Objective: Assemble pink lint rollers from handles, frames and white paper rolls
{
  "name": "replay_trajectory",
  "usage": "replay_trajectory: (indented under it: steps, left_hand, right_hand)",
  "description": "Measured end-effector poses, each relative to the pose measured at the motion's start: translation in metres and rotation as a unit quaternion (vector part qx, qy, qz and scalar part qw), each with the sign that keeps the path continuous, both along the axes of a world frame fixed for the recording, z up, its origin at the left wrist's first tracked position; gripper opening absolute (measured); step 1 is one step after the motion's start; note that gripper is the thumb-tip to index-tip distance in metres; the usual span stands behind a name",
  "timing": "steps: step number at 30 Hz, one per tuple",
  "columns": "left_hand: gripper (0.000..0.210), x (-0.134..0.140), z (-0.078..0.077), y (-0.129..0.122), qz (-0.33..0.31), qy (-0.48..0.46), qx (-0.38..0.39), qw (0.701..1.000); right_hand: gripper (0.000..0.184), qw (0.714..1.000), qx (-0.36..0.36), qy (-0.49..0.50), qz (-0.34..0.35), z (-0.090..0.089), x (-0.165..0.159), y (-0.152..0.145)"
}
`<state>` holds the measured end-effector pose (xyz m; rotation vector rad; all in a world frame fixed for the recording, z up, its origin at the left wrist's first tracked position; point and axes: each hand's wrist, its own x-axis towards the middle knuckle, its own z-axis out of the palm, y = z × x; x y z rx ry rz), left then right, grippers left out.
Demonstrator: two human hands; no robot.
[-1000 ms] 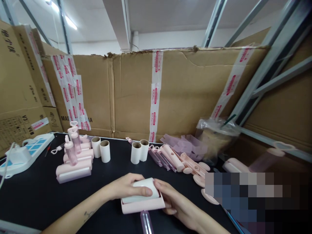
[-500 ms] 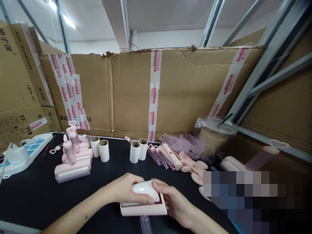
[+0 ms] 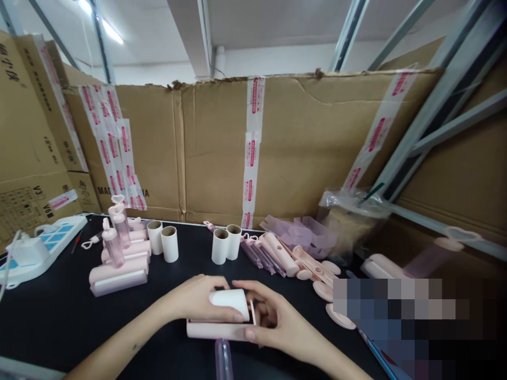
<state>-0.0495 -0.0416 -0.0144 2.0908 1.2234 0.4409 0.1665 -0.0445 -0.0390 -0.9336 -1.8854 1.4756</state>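
My left hand (image 3: 196,302) is closed over a white paper roll (image 3: 233,301), thumb along its near side. The roll lies on the pink lint roller body (image 3: 214,330); how far inside it sits cannot be told. A translucent purple handle (image 3: 224,361) points from the body toward me. My right hand (image 3: 275,319) grips the body's right end, thumb on the front edge and fingers curled behind a thin upright pink end piece (image 3: 254,312). My left fingertips are partly hidden behind the roll.
At left stand several pink lint rollers (image 3: 119,266) beside a power strip (image 3: 47,250). White paper rolls (image 3: 170,245) stand at mid-table. Purple handles (image 3: 263,256), pink bodies (image 3: 279,256) and purple covers (image 3: 297,235) lie right. A cardboard wall (image 3: 214,153) closes the back.
The lint roller body has shifted slightly left. My right thumb has moved off the white roll onto the body's front edge, and the right-hand fingers have spread around the end piece.
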Motion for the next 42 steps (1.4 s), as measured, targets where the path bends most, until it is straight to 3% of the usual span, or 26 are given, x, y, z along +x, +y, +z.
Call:
replay_trajectory:
  steps: [9,14,23,30,33,35,38,42]
  left_hand:
    - [0.052,-0.002,0.001,0.002,-0.016,0.009,-0.027,0.999]
    - [0.055,-0.001,0.001,-0.001,-0.020,0.015,-0.031,0.999]
    - [0.047,-0.001,-0.002,-0.002,-0.027,0.004,-0.067,0.997]
    - [0.051,0.001,0.000,-0.005,-0.017,0.007,-0.027,0.999]
    - [0.053,-0.003,0.001,-0.004,-0.030,0.011,-0.023,0.999]
    - [0.059,-0.009,0.002,0.000,-0.049,-0.037,-0.039,0.997]
    - [0.070,-0.018,0.003,0.009,-0.045,-0.198,-0.043,0.978]
    - [0.062,-0.013,-0.005,0.013,0.111,-0.341,0.004,0.933]
  right_hand:
    - [0.051,0.997,-0.069,0.024,-0.014,-0.006,-0.005,0.001]
    - [0.047,0.999,-0.036,-0.001,0.006,-0.005,-0.002,0.000]
    - [0.060,0.999,-0.034,0.024,0.014,-0.012,-0.002,-0.003]
    - [0.066,0.995,-0.069,0.066,-0.012,-0.010,-0.008,-0.005]
    - [0.057,0.997,-0.058,0.053,0.006,-0.009,-0.009,-0.006]
    - [0.047,0.997,-0.048,0.051,0.014,-0.006,-0.006,-0.006]
    - [0.040,0.996,-0.028,0.085,-0.012,0.004,0.001,-0.003]
    - [0.041,0.982,0.014,0.127,-0.142,0.023,0.010,0.003]
